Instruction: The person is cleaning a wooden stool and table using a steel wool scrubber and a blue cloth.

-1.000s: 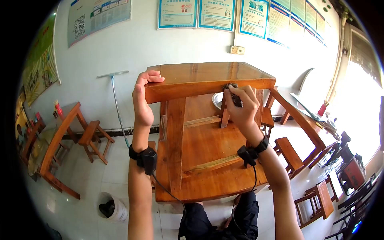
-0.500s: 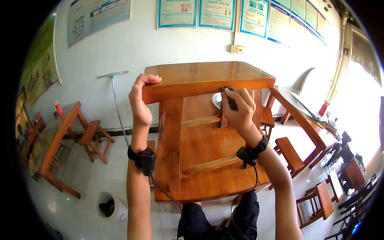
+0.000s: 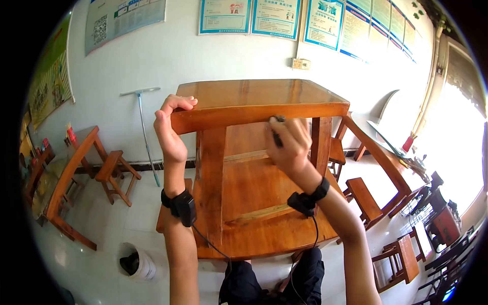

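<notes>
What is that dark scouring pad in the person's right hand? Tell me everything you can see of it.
The dark scouring pad is a small, nearly black clump with no handle showing; blur hides its texture and exact material. The right hand pinches it between thumb and curled fingers, which cover much of it. It sits upright at the lower side of the wooden front edge; contact there can't be confirmed.
</notes>
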Motion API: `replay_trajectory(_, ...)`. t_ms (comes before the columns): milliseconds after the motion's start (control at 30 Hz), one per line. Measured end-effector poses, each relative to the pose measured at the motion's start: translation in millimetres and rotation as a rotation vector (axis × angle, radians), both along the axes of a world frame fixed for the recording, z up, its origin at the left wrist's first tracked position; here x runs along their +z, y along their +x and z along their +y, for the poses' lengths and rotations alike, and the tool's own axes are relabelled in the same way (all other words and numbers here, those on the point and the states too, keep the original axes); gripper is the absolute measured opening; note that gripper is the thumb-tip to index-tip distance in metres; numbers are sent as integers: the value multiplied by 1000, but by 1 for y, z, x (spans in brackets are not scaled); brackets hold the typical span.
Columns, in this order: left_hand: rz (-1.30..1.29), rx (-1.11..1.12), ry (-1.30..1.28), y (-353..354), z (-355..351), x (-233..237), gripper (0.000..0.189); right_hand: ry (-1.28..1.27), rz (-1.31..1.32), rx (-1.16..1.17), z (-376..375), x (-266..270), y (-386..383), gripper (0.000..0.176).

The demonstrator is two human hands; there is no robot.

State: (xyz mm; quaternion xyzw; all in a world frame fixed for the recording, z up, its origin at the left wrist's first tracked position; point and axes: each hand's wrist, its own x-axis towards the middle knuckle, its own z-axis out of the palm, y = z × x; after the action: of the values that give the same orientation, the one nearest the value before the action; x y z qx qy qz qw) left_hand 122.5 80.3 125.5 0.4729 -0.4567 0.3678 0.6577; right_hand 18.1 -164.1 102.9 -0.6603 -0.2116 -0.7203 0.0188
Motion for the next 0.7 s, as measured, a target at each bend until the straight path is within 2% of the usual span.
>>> replay_trajectory(167, -25, 2, 57, -2, 5, 0, 69, -26, 59, 65, 2, -1, -7, 21)
replay_trajectory(367, -59, 45, 35, 7, 4, 0, 66, -6, -84, -124, -39, 7, -13, 23)
replay_trajectory(467, -77, 48, 10, 6, 3, -2, 64, -42, 5, -49, 4, -1, -10, 22)
replay_trajectory(533, -80, 51, 12, 3, 3, 0, 63, -20, -70, -33, 26, -13, 11, 19)
replay_trajectory(600, -50, 35, 20, 1, 4, 0, 62, -52, -63, -76, 10, -11, 1, 20)
replay_trajectory(700, -29, 24, 4, 0, 2, 2, 61, 84, -126, -76, -16, -11, -2, 22)
